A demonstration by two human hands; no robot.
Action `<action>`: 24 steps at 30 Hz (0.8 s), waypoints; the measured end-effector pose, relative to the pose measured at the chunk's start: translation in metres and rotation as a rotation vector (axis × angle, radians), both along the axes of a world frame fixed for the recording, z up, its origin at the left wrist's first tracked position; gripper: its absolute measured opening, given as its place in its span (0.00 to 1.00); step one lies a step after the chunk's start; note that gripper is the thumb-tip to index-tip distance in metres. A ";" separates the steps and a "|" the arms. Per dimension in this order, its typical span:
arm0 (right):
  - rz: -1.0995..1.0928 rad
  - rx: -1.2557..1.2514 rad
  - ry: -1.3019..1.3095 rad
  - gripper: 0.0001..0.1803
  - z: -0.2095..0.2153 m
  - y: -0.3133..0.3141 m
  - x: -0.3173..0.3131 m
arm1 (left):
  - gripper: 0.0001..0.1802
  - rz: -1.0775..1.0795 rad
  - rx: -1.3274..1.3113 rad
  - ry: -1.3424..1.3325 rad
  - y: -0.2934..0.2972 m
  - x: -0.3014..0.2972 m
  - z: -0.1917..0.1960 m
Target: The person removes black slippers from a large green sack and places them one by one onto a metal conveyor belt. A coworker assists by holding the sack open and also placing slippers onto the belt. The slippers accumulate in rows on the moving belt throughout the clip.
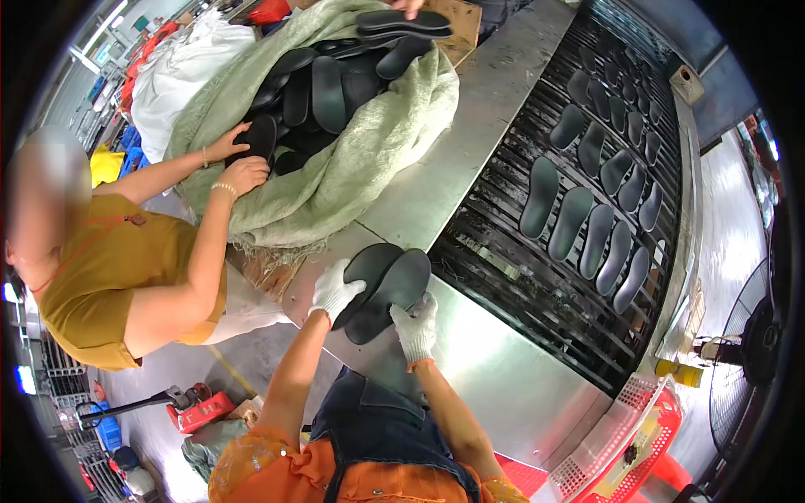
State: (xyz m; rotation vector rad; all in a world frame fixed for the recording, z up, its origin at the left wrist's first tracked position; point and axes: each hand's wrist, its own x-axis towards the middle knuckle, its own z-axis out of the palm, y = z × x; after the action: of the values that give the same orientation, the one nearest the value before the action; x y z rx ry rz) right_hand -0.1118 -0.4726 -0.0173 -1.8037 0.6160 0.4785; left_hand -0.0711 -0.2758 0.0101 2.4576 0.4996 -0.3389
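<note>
Gloved hands (335,289) (417,329) grip black insoles (387,289) at steel table (495,369) edge.

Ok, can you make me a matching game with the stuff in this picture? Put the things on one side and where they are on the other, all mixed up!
Things:
1. Two dark insoles
2. Heap of dark insoles
3. Rows of insoles
4. Red basket

Places:
A. Spread on the black slatted conveyor
B. Held by the left hand and right hand, both in white gloves
C. Low right, beside the metal table
D. Inside the open green sack

Pairs: 1-B, 2-D, 3-A, 4-C
</note>
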 end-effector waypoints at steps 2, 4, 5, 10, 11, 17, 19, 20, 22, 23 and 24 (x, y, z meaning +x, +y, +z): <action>0.014 0.023 -0.072 0.55 0.003 -0.003 -0.003 | 0.28 -0.013 -0.149 0.093 -0.005 0.000 0.006; 0.113 -0.035 0.036 0.59 0.021 -0.004 0.003 | 0.27 0.047 -0.391 0.064 -0.011 -0.016 -0.014; 0.156 -0.068 0.092 0.61 0.033 -0.008 0.005 | 0.27 0.072 -0.517 0.055 -0.020 -0.025 -0.020; 0.370 -0.145 0.112 0.74 0.056 -0.030 -0.001 | 0.23 0.144 -0.778 -0.051 -0.060 -0.055 -0.056; 0.401 -0.141 0.144 0.74 0.058 -0.039 -0.001 | 0.23 0.197 -0.924 0.000 -0.069 -0.059 -0.048; 0.386 -0.247 0.110 0.68 0.063 -0.086 -0.010 | 0.24 0.217 -1.188 0.162 -0.131 -0.059 -0.019; 0.366 -0.313 0.082 0.65 0.066 -0.111 -0.011 | 0.24 0.229 -1.271 0.207 -0.145 -0.059 -0.025; 0.313 -0.318 0.032 0.63 0.066 -0.129 -0.014 | 0.24 0.203 -1.239 0.252 -0.153 -0.056 -0.017; 0.171 -0.378 -0.048 0.62 0.042 -0.174 -0.021 | 0.24 0.159 -1.166 0.330 -0.166 -0.050 -0.001; 0.033 -0.346 -0.113 0.61 0.042 -0.202 -0.020 | 0.24 0.144 -1.134 0.331 -0.170 -0.047 -0.002; -0.061 -0.460 -0.083 0.60 0.048 -0.226 -0.017 | 0.24 0.130 -1.099 0.326 -0.175 -0.044 -0.005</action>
State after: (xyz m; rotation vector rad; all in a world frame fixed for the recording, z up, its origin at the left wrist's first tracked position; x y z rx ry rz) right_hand -0.1284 -0.6983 0.0308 -2.2174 0.7652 0.2281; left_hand -0.1149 -0.4506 0.0055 1.3051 0.4319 -0.7294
